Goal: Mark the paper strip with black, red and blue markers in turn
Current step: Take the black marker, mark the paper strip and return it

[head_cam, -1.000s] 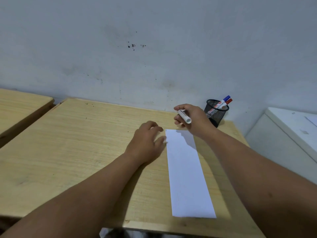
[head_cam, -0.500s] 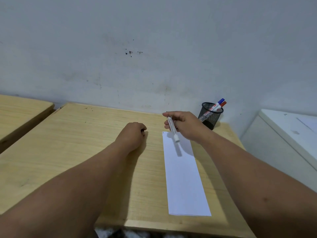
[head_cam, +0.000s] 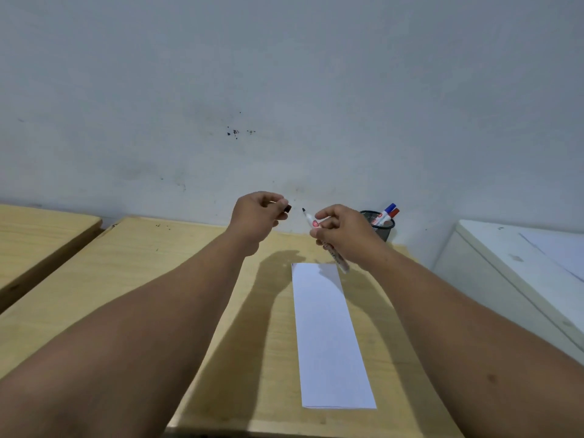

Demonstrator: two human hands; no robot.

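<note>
A person's right hand [head_cam: 343, 233] pinched an uncapped black marker [head_cam: 322, 237], tip up toward the wall, while the left hand [head_cam: 257, 214] gripped its cap [head_cam: 287, 209] just apart from the tip. The paper strip [head_cam: 328, 336] lay below and nearer on the wooden table [head_cam: 126, 279], long axis running away from the person, closest to the right hand. No marks showed on it, and the red marker [head_cam: 392, 214] and blue marker [head_cam: 388, 208] stood half hidden in a mesh cup [head_cam: 384, 227].

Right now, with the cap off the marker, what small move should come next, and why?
Probably lower the right hand so the black marker tip meets the paper strip. The left hand holds the cap clear, the tip is bare, and the strip looks mostly unmarked.
</note>
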